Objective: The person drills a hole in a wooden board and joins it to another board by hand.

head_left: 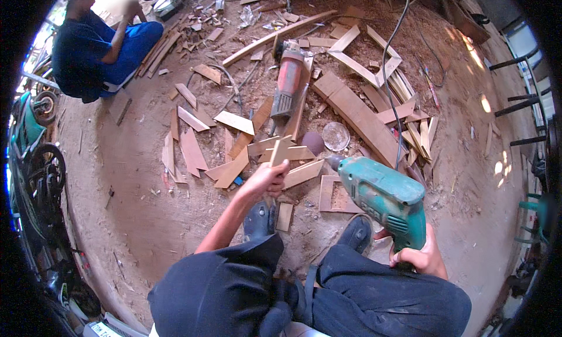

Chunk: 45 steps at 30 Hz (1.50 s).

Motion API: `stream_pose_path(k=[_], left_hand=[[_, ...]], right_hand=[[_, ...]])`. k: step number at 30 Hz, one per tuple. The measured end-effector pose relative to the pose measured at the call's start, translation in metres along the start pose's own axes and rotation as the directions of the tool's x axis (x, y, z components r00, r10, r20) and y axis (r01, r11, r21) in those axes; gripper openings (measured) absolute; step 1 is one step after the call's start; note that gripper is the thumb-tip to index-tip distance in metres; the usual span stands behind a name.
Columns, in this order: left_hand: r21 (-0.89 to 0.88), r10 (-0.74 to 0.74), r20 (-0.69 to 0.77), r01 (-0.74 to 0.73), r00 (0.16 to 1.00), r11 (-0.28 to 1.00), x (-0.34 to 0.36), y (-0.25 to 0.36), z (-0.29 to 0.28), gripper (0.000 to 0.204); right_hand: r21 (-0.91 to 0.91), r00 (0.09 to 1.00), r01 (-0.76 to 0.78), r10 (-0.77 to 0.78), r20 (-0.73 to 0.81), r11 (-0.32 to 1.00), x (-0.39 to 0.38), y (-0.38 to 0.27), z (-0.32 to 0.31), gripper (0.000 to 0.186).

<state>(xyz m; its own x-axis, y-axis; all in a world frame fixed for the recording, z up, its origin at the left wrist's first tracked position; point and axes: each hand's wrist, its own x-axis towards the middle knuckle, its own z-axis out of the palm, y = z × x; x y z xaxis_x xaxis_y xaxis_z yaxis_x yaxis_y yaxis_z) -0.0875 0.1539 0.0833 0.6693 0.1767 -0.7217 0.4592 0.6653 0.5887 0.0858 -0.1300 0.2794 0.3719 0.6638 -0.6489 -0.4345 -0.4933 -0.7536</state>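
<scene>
My left hand [273, 178] grips a short, pale wooden piece [280, 151], held upright above a loose pile of angled wood offcuts [304, 174]. My right hand [427, 255] is wrapped round the handle of a teal power drill [377, 187], whose chuck points left toward the wooden piece, apart from it. Beyond my left hand lies a red and grey angle grinder [289, 79]. A round sanding disc [312, 144] and a clear round lid [336, 136] rest near the drill's tip. A small square wooden frame [335, 200] lies on the dusty floor between my feet.
A person [82, 62] in blue sits at upper left. Motorbikes [44, 161] line the left edge. Boards [360, 117], a mitred frame [339, 59], scraps and cables [398, 26] cover the floor [134, 220] ahead. Dark metal bars [515, 111] and a green chair [533, 217] stand along the right.
</scene>
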Motion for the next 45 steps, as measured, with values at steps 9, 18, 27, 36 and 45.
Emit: stream_pose_path(k=[9,18,27,36,45], left_hand=[[-0.401,0.28,0.311,-0.142,0.908,0.905,-0.082,0.005,-0.036,0.077],[0.321,0.647,-0.318,-0.563,0.693,0.762,-0.077,0.0,-0.052,0.022],[0.222,0.554,-0.472,-0.516,0.685,0.827,-0.09,0.01,-0.037,0.019],[0.227,0.599,-0.443,-0.563,0.667,0.794,-0.095,0.005,-0.043,0.019],[0.222,0.566,-0.394,-0.522,0.724,0.823,-0.091,-0.004,-0.036,0.019]], right_hand=[[0.014,0.978,0.087,-0.083,-0.192,0.996,-0.006,0.079,-0.015,0.048],[-0.769,0.772,0.376,-0.634,-0.05,0.518,0.04,0.152,-0.022,0.047],[-0.936,0.57,0.351,-0.796,0.203,0.013,0.079,0.204,-0.033,0.047],[-0.943,0.491,0.316,-0.831,0.261,-0.109,0.094,0.227,-0.041,0.047],[-0.962,0.44,0.236,-0.867,0.234,-0.14,0.12,0.229,-0.052,0.047]])
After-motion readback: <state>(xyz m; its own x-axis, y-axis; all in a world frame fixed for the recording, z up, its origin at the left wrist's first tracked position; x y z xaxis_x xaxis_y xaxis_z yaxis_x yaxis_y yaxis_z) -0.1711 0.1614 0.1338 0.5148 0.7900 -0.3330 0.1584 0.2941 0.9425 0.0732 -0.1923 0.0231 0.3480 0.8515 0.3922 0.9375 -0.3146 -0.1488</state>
